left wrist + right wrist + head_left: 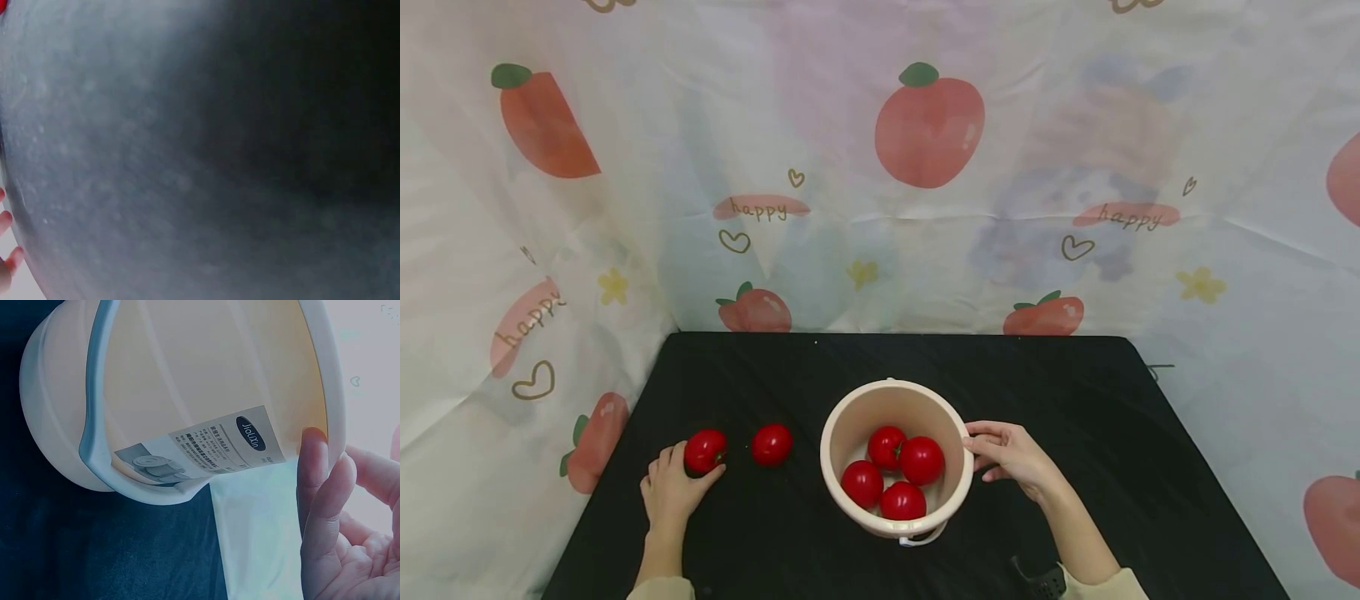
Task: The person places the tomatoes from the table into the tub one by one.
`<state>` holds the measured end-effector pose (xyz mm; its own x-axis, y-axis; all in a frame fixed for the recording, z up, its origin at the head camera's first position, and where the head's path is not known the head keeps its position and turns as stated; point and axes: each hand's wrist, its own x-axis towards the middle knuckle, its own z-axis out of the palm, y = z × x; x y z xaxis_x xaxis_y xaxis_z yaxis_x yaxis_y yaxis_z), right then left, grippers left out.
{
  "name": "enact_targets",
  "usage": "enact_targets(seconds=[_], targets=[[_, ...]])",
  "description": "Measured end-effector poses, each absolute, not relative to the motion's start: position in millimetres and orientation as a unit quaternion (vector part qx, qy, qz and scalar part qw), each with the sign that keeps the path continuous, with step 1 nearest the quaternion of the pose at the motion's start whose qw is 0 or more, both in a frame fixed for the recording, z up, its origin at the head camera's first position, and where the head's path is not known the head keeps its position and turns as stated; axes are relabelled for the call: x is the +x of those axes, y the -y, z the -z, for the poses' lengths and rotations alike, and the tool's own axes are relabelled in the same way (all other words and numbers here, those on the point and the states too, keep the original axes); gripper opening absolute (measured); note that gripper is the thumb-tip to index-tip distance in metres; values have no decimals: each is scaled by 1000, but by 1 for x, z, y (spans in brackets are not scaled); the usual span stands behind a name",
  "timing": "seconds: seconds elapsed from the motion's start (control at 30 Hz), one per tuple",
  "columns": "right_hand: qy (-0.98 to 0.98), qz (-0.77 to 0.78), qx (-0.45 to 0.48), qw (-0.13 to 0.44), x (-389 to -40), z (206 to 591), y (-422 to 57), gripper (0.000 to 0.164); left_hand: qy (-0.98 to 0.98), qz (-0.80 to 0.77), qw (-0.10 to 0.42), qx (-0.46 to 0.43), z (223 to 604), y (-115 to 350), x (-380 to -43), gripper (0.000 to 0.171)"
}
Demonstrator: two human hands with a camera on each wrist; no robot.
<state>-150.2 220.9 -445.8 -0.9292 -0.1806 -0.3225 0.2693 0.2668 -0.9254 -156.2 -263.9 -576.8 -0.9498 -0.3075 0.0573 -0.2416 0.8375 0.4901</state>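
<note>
In the head view, my left hand (672, 492) is at a red tomato (705, 451) on the left, with the thumb at its lower edge and the fingers at its left side. A few fingertips (14, 257) show at the left edge of the left wrist view. My right hand (1013, 456) pinches the rim of a cream bucket (831, 477) between thumb and fingers. The right wrist view shows this hold, a printed label (206, 447) and the bucket's pale handle (94, 406). Several red tomatoes (922, 461) lie in the bucket.
Another red tomato (772, 444) lies on the black table (1045, 383) between my left hand and the bucket. A fruit-printed cloth (850, 250) hangs behind and beside the table. A dark watch-like band (1047, 583) is near my right sleeve.
</note>
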Motion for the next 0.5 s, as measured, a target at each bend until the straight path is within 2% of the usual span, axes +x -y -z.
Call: enact_targets(seconds=[0.27, 0.5], targets=[[-774, 606, 24, 183, -150, 446, -221, 50, 965, 208, 107, 115, 568, 260, -162, 69], [-775, 605, 23, 182, -149, 446, -221, 50, 967, 176, 179, 48, 532, 251, -177, 67]])
